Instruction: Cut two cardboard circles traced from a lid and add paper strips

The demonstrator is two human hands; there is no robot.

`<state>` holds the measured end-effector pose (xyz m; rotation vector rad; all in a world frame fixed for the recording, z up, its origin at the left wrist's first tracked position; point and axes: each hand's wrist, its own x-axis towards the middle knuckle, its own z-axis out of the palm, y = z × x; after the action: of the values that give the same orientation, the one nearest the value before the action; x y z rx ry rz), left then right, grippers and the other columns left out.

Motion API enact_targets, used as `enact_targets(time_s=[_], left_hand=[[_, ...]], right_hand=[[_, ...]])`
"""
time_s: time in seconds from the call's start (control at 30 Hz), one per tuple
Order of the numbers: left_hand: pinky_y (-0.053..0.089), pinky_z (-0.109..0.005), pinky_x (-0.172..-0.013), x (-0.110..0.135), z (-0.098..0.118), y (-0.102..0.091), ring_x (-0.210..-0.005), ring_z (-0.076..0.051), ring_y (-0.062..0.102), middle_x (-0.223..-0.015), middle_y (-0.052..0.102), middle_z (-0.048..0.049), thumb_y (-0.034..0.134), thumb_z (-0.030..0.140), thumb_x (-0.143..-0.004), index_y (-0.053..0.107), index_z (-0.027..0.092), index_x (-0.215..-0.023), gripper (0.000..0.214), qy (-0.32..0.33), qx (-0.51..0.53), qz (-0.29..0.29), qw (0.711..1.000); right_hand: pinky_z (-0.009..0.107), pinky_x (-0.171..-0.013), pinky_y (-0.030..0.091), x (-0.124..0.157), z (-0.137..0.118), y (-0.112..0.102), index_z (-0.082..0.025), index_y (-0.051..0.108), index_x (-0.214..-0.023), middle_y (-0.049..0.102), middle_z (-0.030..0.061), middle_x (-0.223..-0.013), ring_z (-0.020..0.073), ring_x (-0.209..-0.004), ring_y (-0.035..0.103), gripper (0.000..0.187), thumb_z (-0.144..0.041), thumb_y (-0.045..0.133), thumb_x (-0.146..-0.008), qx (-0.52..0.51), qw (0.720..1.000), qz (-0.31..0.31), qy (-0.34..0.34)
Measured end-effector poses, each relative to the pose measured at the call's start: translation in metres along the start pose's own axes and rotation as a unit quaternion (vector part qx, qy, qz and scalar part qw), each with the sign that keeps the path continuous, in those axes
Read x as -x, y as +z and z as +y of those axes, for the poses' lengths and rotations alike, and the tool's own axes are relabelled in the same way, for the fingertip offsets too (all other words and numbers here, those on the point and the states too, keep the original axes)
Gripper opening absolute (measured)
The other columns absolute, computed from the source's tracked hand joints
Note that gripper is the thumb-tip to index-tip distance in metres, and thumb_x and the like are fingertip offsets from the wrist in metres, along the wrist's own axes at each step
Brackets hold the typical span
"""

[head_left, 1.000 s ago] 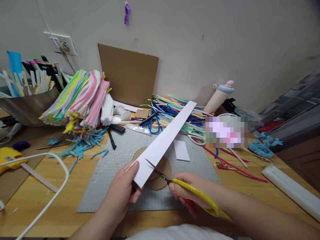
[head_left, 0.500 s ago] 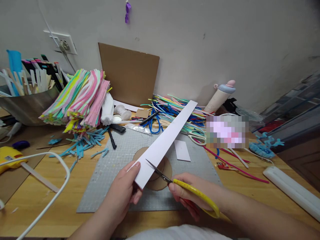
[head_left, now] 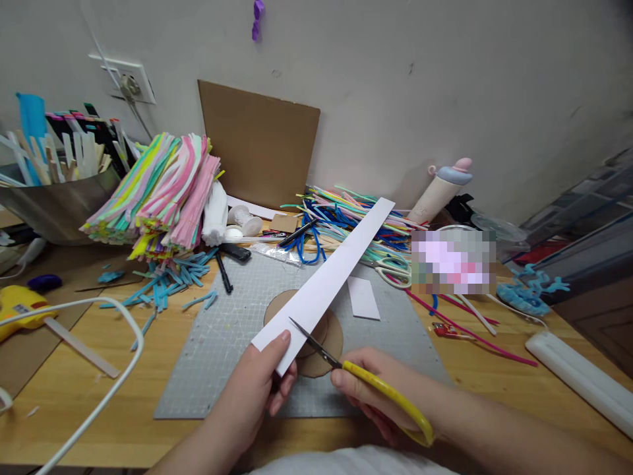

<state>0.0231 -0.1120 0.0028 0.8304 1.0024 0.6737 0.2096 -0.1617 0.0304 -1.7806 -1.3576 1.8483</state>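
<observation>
Between its thumb and fingers, my left hand [head_left: 264, 373] pinches the near end of a long white strip [head_left: 336, 274], which looks like stiff paper or board. The strip slants up and away to the right. My right hand [head_left: 378, 382] is closed around yellow-handled scissors [head_left: 395, 396]. Their dark blades lie across the strip close to my left thumb; whether they bite into it cannot be made out. Beneath the strip, a round brown cardboard piece [head_left: 333, 340] lies on the grey cutting mat [head_left: 222, 343], partly covered. A small white rectangle [head_left: 363, 298] rests to its right.
Bundled pipe cleaners [head_left: 163, 198] stand at the left behind blue scraps [head_left: 173, 284]. A yellow glue gun [head_left: 22, 310] and its white cable [head_left: 111, 389] are at far left. White-handled scissors [head_left: 395, 272], loose pipe cleaners [head_left: 341, 198] and a bottle [head_left: 435, 194] lie beyond.
My left thumb and fingers have shifted slightly to the right along the strip's near end. The scissors stay almost in the same place across it. The whole view has moved a little.
</observation>
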Motion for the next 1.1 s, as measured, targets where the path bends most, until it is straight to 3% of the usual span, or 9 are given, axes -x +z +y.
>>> enact_targets(time_s=[0.13,0.37,0.5,0.73,0.97,1.1], left_hand=[[0.014,-0.016,-0.031,-0.001,-0.001,-0.002,-0.031,-0.004,0.029,-0.040,0.044,0.0029,0.057,0.050,-0.079,0.053,0.015,-0.054,0.044,-0.007,0.010,-0.005,1.000],[0.016,-0.016,-0.031,-0.001,0.002,-0.003,-0.032,-0.004,0.028,-0.039,0.043,0.0033,0.057,0.050,-0.078,0.051,0.016,-0.053,0.043,-0.006,0.002,-0.006,1.000],[0.016,-0.016,-0.031,0.001,0.003,-0.002,-0.031,-0.004,0.028,-0.039,0.043,0.0036,0.057,0.049,-0.078,0.052,0.016,-0.055,0.041,-0.007,-0.001,-0.001,1.000],[0.016,-0.017,-0.031,0.002,0.003,0.001,-0.032,-0.005,0.030,-0.040,0.043,0.0031,0.055,0.049,-0.080,0.052,0.016,-0.055,0.042,-0.009,0.001,-0.013,1.000],[0.015,-0.017,-0.031,0.002,0.009,0.001,-0.029,-0.003,0.027,-0.039,0.044,0.0033,0.054,0.047,-0.081,0.054,0.014,-0.055,0.042,-0.024,0.024,-0.028,0.999],[0.013,-0.016,-0.031,0.000,0.004,-0.001,-0.030,-0.004,0.028,-0.040,0.045,0.0032,0.055,0.047,-0.082,0.054,0.015,-0.057,0.040,-0.033,0.041,-0.023,0.998]], right_hand=[[0.016,-0.026,0.022,-0.002,0.003,0.003,-0.021,0.041,-0.061,0.038,-0.0073,-0.035,0.0067,-0.027,0.036,0.056,-0.074,0.045,-0.078,0.049,0.999,0.006,-0.021],[0.016,-0.025,0.024,-0.007,0.006,-0.001,-0.020,0.042,-0.062,0.036,-0.0080,-0.042,0.0054,-0.027,0.035,0.070,-0.090,0.034,-0.067,-0.018,0.998,-0.048,-0.049],[0.017,-0.027,0.026,-0.006,-0.005,-0.006,-0.019,0.044,-0.063,0.037,-0.0080,-0.040,0.0058,-0.027,0.036,0.076,-0.094,0.032,-0.061,0.000,0.997,-0.058,-0.044],[0.017,-0.029,0.031,-0.007,-0.020,-0.013,-0.017,0.051,-0.061,0.045,-0.0038,-0.039,0.0073,-0.028,0.040,0.076,-0.087,0.026,-0.073,0.007,0.995,-0.093,-0.038],[0.015,-0.022,0.019,-0.011,-0.011,0.002,-0.020,0.037,-0.047,0.036,-0.0058,-0.030,0.0054,-0.023,0.033,0.070,-0.086,0.038,-0.070,0.004,0.999,0.010,-0.048],[0.016,-0.021,0.020,-0.016,-0.006,0.003,-0.021,0.040,-0.052,0.034,-0.0080,-0.029,0.0067,-0.022,0.032,0.068,-0.087,0.039,-0.068,-0.032,0.998,-0.017,-0.049]])
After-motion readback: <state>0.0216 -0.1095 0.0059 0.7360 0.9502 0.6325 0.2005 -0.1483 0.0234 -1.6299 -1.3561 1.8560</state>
